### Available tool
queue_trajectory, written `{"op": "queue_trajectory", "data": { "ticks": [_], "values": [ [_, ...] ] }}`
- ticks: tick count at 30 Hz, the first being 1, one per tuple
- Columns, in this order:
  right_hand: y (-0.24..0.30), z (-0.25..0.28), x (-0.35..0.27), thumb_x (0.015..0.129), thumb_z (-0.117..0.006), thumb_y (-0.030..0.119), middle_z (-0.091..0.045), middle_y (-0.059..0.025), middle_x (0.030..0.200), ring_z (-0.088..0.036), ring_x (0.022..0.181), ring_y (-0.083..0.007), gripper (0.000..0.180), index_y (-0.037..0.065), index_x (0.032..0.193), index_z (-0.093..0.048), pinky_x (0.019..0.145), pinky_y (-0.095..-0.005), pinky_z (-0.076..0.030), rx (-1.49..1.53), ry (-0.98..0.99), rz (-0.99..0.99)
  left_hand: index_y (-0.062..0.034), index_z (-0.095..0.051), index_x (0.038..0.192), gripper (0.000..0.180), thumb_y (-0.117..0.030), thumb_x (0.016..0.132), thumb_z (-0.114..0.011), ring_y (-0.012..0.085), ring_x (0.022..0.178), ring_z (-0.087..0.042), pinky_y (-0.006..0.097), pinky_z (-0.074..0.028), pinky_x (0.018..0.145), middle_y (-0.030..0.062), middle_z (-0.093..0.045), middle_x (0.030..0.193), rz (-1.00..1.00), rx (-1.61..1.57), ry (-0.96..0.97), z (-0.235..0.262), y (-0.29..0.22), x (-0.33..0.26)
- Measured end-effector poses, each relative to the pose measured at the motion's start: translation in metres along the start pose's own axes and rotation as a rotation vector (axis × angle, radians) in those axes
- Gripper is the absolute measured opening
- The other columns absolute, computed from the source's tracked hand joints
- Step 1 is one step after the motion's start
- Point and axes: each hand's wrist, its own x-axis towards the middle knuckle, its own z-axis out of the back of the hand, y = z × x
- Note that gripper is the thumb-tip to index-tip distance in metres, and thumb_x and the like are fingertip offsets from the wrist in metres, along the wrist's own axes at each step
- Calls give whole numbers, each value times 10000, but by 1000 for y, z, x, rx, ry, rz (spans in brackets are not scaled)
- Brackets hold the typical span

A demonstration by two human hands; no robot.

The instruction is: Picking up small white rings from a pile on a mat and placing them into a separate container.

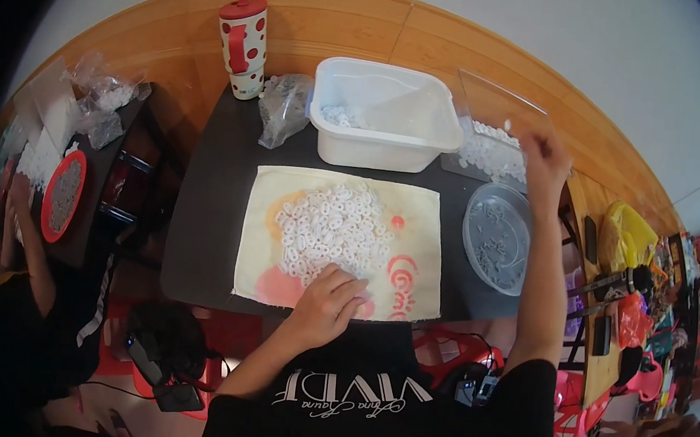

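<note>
A heap of small white rings (334,225) lies on a cream cloth (424,225) with red and orange print. At the heap's near edge rests my left hand (327,308), its fingers curled together; whatever they pinch is hidden. My right hand (546,165) is raised over the right end of a clear plastic box (502,103) full of small white pieces (490,156). Its fingers look bent but are dark and blurred. Just left of them a tiny white piece (507,126) shows in the air, apart from the hand.
A white tub (381,150) with some pieces inside stands behind the cloth. Beside it are a plastic bag (285,109) and a spotted tumbler (242,47). A round clear tray (496,240) sits under my right forearm. At left, another person's hands work by a red tray (63,196).
</note>
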Motion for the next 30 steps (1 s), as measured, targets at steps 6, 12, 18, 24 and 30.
{"op": "queue_trajectory", "data": {
  "ticks": [6,12,18,24,30],
  "values": [
    [44,-47,-132,844,-676,-10,-632,-104,825,-626,764,-228,94,-3,938,-676,661,-357,-492,49,686,136,46,-673,1037,276,49,764,-712,324,835,-587,396,-492,720,153,-632,917,24,-2,11,0,1,-4],
    [56,-79,-159,784,-703,3,-584,-146,853,-602,806,-357,192,31,972,-675,687,-442,-489,-69,656,335,41,-654,1043,272,41,776,-709,326,828,-569,403,-484,713,147,-610,902,11,13,19,0,0,-2],
    [46,-83,-169,758,-700,-2,-568,-143,870,-586,839,-358,154,25,892,-629,702,-441,-482,-74,626,307,42,-674,1040,278,45,764,-712,321,832,-587,395,-491,720,146,-638,910,39,18,18,-1,-2,-1],
    [48,-62,-179,784,-690,-24,-595,-132,862,-608,768,-328,124,5,877,-613,649,-388,-486,28,597,202,41,-675,1042,278,46,767,-716,320,825,-589,393,-490,712,147,-642,911,47,14,17,0,-3,-1],
    [83,-43,-206,785,-697,-113,-660,-151,961,-657,841,-283,222,-11,982,-687,739,-331,-523,423,647,51,30,-680,1097,320,63,780,-708,287,754,-618,355,-496,664,148,-653,904,116,-111,-78,-8,-13,12]
  ]
}}
